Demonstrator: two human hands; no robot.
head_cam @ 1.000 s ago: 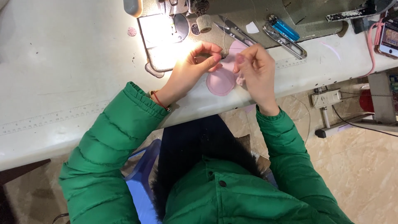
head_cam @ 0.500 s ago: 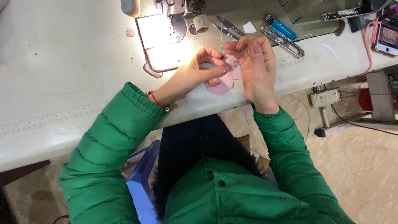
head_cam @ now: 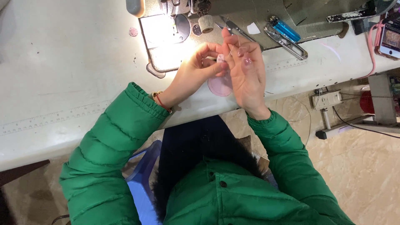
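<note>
Both of my hands meet over the front edge of a white sewing table (head_cam: 62, 83). My left hand (head_cam: 196, 71) pinches a small round pink fabric piece (head_cam: 219, 84) from the left, fingers curled on it. My right hand (head_cam: 246, 68) lies over the piece's right side, fingers raised and touching it; a thin thread seems to run up from my fingertips. Most of the pink piece is hidden behind my right hand. Green padded sleeves cover both arms.
A sewing machine (head_cam: 175, 8) with a brightly lit metal plate (head_cam: 164, 35) stands just behind my hands. Scissors (head_cam: 287, 41), a blue lighter (head_cam: 285, 28) and a thread spool (head_cam: 205, 23) lie behind them. A phone with a pink cable (head_cam: 389, 37) sits far right.
My hands have drawn closer together and lifted slightly. The right hand now covers more of the pink piece, with its fingers raised higher.
</note>
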